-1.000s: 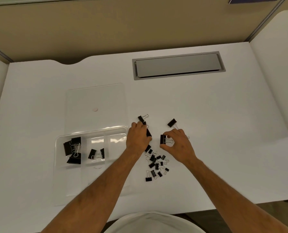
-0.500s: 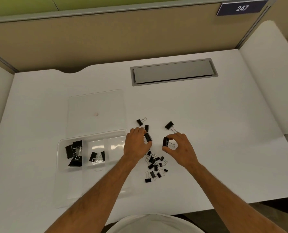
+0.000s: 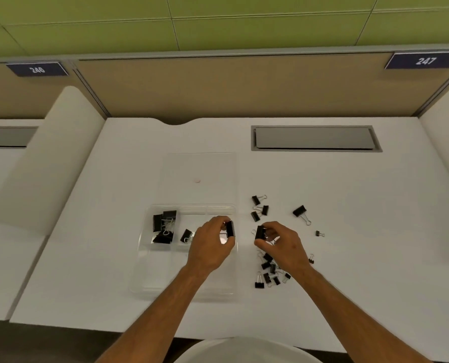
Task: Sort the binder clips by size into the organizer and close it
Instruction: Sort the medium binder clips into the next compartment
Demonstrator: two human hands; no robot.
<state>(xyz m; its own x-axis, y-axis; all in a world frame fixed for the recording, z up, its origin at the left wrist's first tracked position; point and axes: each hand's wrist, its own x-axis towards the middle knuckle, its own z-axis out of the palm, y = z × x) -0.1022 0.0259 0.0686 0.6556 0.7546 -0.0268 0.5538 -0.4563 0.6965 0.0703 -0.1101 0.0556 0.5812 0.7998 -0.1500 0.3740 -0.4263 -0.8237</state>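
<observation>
The clear plastic organizer [image 3: 150, 263] lies on the white desk with its lid [image 3: 201, 166] flat behind it. Several large black clips [image 3: 163, 225] fill its left compartment, and one medium clip [image 3: 186, 235] lies in the middle one. My left hand [image 3: 210, 244] hovers over the organizer's right side and pinches a black binder clip [image 3: 229, 228]. Just right of the organizer, my right hand [image 3: 278, 242] pinches another black clip [image 3: 260, 232]. A pile of small clips [image 3: 267, 271] lies under my right wrist. Loose clips [image 3: 260, 208] lie farther back, a larger one [image 3: 299, 211] to their right.
A grey cable hatch [image 3: 315, 138] is set into the desk at the back right. White side dividers [image 3: 42, 158] stand left and right of the desk. A tiny clip [image 3: 318, 233] lies alone at the right, another [image 3: 311, 258] beside my right wrist.
My left hand has lifted a clip from the loose group and carried it left over the organizer. My right hand still holds its clip. The camera has tilted upward.
</observation>
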